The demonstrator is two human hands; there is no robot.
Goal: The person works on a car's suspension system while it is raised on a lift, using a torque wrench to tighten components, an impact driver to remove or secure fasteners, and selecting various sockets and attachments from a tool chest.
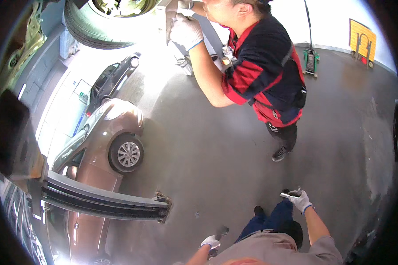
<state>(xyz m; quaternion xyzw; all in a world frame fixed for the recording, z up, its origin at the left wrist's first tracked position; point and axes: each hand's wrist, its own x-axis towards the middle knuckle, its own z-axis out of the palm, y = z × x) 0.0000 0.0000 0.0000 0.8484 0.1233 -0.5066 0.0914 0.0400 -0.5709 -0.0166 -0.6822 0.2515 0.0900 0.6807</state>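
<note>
My left hand [210, 241], in a white glove, is low in the view, closed on a dark tool [222, 231]; its kind is too blurred to tell. On the other side, my gloved right hand [301, 202] grips a silver metal tool [288, 195] with a shiny, socket-like cylinder pointing left. Both are held out in front of my body, above the floor. Ahead stands a co-worker [269, 66] in a red and black shirt. That person's white-gloved hand [185, 32] is raised beside a tire [93, 26] on a lifted car.
A dark lift arm [106, 198] reaches in from the left, ending in a pad. Behind it a brown car [97, 145] is parked, with a dark car [112, 81] farther off. A green floor jack [311, 62] and a yellow folding board [362, 39] stand by the far wall.
</note>
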